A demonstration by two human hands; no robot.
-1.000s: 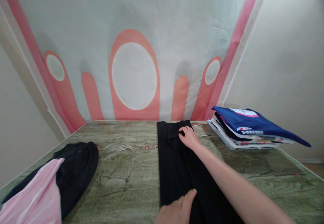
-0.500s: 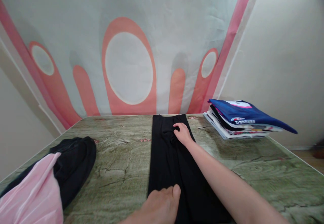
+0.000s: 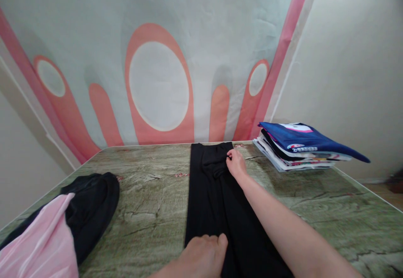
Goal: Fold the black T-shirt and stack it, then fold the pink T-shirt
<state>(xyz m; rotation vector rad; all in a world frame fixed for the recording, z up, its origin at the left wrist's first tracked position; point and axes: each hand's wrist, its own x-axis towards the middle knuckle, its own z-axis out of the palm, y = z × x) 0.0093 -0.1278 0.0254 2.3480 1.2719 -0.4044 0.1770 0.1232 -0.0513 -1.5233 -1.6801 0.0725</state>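
Note:
A long black garment [image 3: 206, 202] lies folded into a narrow strip, running from the table's far edge toward me. On its far part a smaller doubled-over piece of the same cloth makes a rumpled flap [image 3: 212, 160]. My right hand [image 3: 236, 163] is at this flap's right edge, with thumb and fingertips pinched together on the black cloth. Nearer to me, my left hand [image 3: 204, 255] rests on the garment's left side. Its fingers are curled down against the fabric, with the fingertips hidden from view.
A stack of folded clothes [image 3: 296, 148], with a dark blue printed one on top, stands at the far right. On the left lie a crumpled black garment [image 3: 94, 202] and a pink cloth [image 3: 40, 244]. Behind the wood-patterned table [image 3: 151, 211] is a printed backdrop [image 3: 201, 51].
My right hand has shifted to the right along the flap, and its fingers have closed on the cloth edge. The flap now lies flatter and wider. My left hand stays nearly in place.

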